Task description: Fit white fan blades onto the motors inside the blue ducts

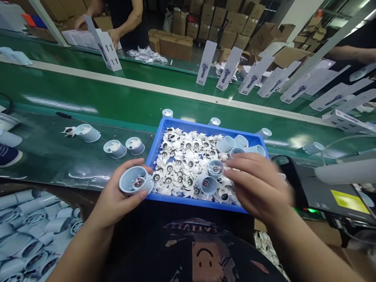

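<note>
My left hand (117, 196) is wrapped round a light blue cylindrical fan housing (127, 181), tilted so that the small motor and circuit board inside show. Over the right side of a blue tray (188, 199) is my right hand (258, 184), blurred by motion. Its fingers are bent toward the tray; the thumb and whatever may lie under the fingertips are hidden. White fan impellers (179, 162) fill the tray in a heap. Two housings with motors, one (207, 185) nearer me, lie on them beside my right fingertips. More housings (226, 144) are at the tray's back right corner.
Housings with white impellers (114, 149) stand left of the tray on the green bench (73, 164). A bin of blue housings (26, 231) is at lower left. At right sits a black machine (326, 192). White boxes (206, 64) line the far side, where co-workers' arms (129, 23) show.
</note>
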A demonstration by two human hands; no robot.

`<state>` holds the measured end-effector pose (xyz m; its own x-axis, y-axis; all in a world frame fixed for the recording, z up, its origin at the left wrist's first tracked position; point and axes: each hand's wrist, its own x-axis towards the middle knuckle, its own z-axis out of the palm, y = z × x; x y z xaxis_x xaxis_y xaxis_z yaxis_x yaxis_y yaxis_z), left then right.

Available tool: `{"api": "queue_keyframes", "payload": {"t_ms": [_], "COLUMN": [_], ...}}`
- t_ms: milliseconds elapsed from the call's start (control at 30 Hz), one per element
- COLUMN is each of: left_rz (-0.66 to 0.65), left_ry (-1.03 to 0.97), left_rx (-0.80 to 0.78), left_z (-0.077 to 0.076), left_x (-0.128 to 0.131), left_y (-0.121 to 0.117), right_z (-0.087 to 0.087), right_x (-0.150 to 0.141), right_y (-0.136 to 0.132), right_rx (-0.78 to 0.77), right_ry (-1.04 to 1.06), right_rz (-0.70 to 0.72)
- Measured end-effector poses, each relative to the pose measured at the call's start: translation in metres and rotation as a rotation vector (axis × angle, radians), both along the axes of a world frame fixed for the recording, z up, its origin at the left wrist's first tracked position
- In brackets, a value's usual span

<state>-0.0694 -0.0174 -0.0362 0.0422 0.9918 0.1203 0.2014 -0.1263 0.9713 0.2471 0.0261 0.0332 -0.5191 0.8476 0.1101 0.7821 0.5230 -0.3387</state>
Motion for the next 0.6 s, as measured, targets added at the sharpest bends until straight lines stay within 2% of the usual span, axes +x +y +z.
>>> {"api": "queue_keyframes", "payload": {"t_ms": [100, 167, 233, 333, 400, 500, 600], "left_rz": [-0.052, -0.041, 0.05, 0.211, 0.239, 0.151, 0.041], "left_ry": [-0.047, -0.08, -0.104, -0.098, -0.046, 0.007, -0.033], "left_rx": [0.028, 0.042, 0.021, -0.043, -0.07, -0.101, -0.072], "left_z": [0.007, 0.01, 0.011, 0.007, 0.004, 0.003, 0.004], "left_x": [0.011, 0.017, 0.019, 0.019, 0.017, 0.013, 0.011], "left_y": [0.002, -0.001, -0.006, -0.012, -0.012, -0.006, -0.001], "right_z": [-0.009, -0.016, -0.021, -0.024, -0.024, -0.024, -0.023], "right_x": [-0.063, -0.094, -0.112, -0.124, -0.127, -0.128, -0.124], "right_y": [0.048, 0.077, 0.094, 0.095, 0.087, 0.079, 0.079], "right_rx": [-0.238, -0.335, -0.389, -0.397, -0.383, -0.384, -0.435], "right_ry": [-0.449, -0.597, -0.707, -0.786, -0.793, -0.783, -0.779], "right_rz": [-0.026, -0.069, -0.108, -0.124, -0.122, -0.126, -0.141]}}
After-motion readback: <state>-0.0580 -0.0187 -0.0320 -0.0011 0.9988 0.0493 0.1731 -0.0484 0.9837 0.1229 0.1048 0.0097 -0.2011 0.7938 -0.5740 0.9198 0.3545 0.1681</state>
